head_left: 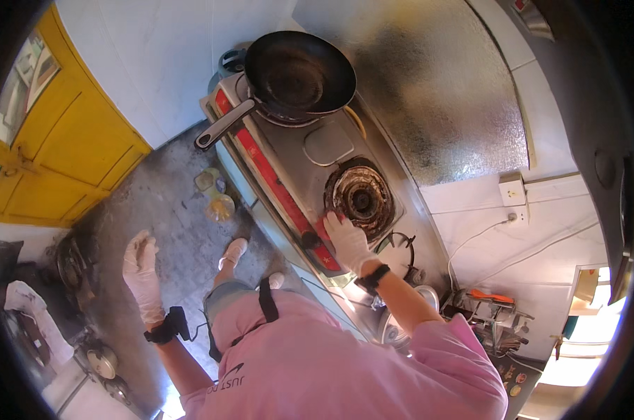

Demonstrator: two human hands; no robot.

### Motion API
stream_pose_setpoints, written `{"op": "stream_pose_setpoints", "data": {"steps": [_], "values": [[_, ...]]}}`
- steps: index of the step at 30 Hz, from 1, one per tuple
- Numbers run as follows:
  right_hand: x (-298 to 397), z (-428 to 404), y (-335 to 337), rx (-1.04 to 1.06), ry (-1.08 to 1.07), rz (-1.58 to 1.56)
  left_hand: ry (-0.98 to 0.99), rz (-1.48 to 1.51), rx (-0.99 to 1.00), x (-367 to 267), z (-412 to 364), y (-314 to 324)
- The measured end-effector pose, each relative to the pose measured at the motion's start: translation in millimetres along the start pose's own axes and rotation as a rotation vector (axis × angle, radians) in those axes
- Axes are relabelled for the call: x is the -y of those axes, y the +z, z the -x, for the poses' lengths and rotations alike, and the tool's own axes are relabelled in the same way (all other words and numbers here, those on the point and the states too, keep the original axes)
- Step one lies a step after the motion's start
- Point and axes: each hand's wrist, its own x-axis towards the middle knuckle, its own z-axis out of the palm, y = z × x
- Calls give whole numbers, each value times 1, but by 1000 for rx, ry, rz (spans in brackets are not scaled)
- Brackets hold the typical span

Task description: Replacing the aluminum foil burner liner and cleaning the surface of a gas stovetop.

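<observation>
My right hand (pixel 344 240), in a thin pale glove, presses a red cloth or sponge (pixel 327 223) onto the steel top of a two-burner gas stove (pixel 296 173). Most of the red piece is hidden under my fingers. Just beside it lies the burner (pixel 362 199), bare of its pan support and crusted with brown, burnt grime. A dark frying pan (pixel 298 73) rests on the far burner, its handle (pixel 225 126) jutting over the stove's red front strip. Out to the left, above the floor, my gloved left hand (pixel 142 268) hangs with loosely curled fingers and nothing visible in it.
A round pan support (pixel 403 249) lies on the counter near my right wrist. Metal lids or bowls (pixel 401 325) stand closer to me. Yellowish containers (pixel 220 207) sit on the floor. A yellow door (pixel 81 136) is at left; a cord runs from the wall socket (pixel 514 191).
</observation>
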Motion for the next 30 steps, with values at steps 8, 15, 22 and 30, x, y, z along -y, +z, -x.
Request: {"op": "stream_pose_setpoints", "data": {"steps": [8, 15, 22, 30], "values": [[-21, -73, -25, -135, 108, -25, -66, -4, 24, 17, 1, -6], [13, -28, -11, 0, 121, -50, -68, -6, -19, 14, 10, -13], [-26, -90, -13, -116, 252, -104, -72, -49, 5, 13, 4, -25], [6, -93, -28, -86, 388, -210, -66, -70, -36, 10, -30, -34]]}}
